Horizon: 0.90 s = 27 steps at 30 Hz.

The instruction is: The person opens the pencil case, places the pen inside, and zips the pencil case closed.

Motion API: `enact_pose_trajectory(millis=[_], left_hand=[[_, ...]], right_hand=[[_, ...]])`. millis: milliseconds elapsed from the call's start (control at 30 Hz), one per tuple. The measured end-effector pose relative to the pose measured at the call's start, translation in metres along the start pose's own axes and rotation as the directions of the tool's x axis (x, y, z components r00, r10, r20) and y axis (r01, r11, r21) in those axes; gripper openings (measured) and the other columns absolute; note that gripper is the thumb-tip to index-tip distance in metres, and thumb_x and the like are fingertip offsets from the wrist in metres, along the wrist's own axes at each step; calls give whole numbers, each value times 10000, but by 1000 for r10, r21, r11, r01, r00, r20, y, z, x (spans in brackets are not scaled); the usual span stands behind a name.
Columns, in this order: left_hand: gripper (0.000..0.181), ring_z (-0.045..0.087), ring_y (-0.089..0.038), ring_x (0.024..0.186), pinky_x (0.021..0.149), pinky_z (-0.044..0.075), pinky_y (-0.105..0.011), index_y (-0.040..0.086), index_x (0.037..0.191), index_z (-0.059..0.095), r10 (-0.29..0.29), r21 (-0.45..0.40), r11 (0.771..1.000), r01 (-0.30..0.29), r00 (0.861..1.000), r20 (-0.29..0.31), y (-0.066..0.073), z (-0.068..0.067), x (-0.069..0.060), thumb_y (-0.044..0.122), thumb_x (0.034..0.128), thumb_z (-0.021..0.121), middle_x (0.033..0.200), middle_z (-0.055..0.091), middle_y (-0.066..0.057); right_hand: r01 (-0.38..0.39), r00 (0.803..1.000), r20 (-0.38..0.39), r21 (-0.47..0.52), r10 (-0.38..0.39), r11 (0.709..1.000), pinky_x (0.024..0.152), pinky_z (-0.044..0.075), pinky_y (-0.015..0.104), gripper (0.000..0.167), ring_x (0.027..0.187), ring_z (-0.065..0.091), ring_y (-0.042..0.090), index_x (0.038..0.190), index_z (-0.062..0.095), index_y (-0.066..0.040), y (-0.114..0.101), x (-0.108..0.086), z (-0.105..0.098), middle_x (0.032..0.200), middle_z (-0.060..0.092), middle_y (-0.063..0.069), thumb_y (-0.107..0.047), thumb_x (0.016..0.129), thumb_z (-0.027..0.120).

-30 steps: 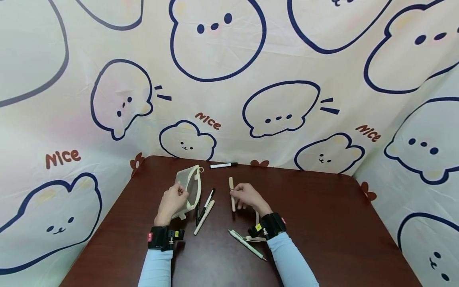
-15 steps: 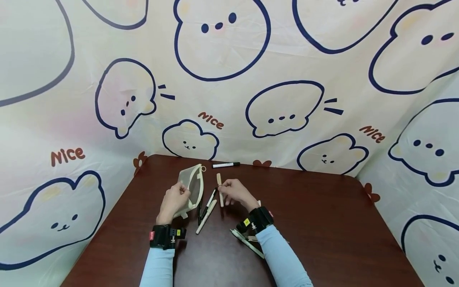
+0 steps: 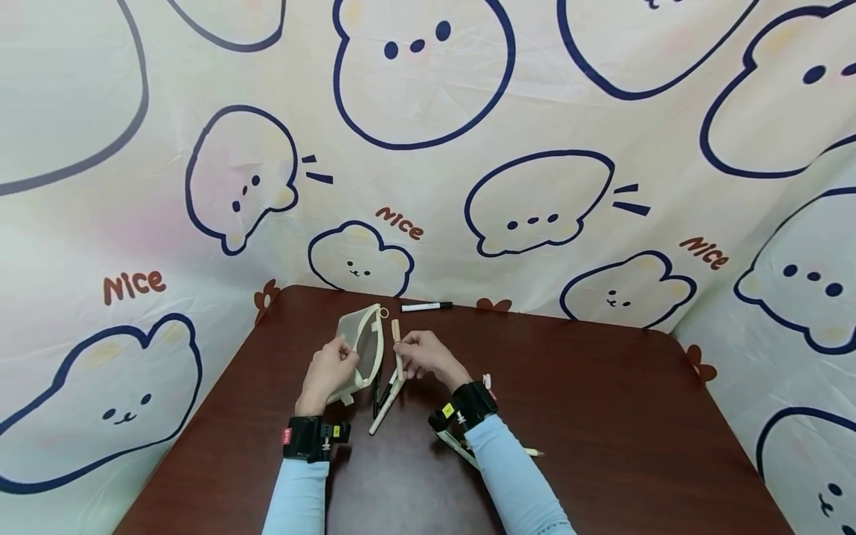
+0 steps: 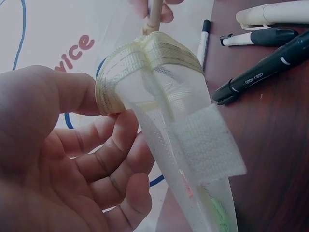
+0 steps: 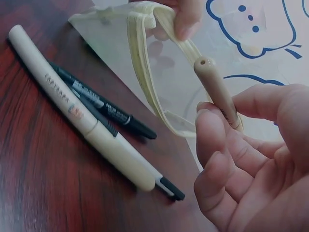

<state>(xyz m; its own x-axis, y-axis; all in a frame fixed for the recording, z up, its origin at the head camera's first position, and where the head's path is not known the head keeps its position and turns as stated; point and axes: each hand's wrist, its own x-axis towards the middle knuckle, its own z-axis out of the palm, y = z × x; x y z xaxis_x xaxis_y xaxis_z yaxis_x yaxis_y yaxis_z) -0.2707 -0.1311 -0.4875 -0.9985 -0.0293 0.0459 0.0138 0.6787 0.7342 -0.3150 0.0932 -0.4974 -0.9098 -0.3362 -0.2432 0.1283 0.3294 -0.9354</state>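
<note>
A pale mesh zip pencil pouch is held up, its mouth spread, left of the table's middle. My left hand pinches its zip edge between thumb and fingers; something green and something pink show faintly through the pouch. Between thumb and fingers, my right hand holds a beige pen beside the pouch's opening. Below on the table lie a cream capped pen lettered CAPYBARA, a black pen, and a white pen with a black end, partly under the cream one.
A white marker with a black cap lies by the table's back edge. Under my right forearm, a light green pen is partly hidden. A pale tip pokes out beyond the sleeve. Printed cloth walls border the brown table.
My right hand has carried the beige pen leftward, up close to the pouch's mouth. The left hand keeps its hold on the pouch. The whole head view has shifted slightly.
</note>
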Motion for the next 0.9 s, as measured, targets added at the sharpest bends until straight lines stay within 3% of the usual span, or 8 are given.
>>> enact_pose_trajectory(millis=[467,900], left_hand=[[107,551,-190,655,578,395,-289,112,860,590,3,12,1000,-3,1000,-3,3,-1,-1,209,886,553,756,597,-46],[91,534,-172,628,558,387,-284,112,847,579,0,-9,1000,0,1000,4,4,-1,-1,196,878,563,727,587,-26]], right_hand=[[-46,999,13,41,45,998,497,460,278,245,502,561,144,998,622,-64,-1,20,16,710,619,31,-304,951,605],[-38,999,-17,39,38,999,467,436,258,214,461,558,94,999,597,-70,-9,32,32,686,627,6,-280,959,583]])
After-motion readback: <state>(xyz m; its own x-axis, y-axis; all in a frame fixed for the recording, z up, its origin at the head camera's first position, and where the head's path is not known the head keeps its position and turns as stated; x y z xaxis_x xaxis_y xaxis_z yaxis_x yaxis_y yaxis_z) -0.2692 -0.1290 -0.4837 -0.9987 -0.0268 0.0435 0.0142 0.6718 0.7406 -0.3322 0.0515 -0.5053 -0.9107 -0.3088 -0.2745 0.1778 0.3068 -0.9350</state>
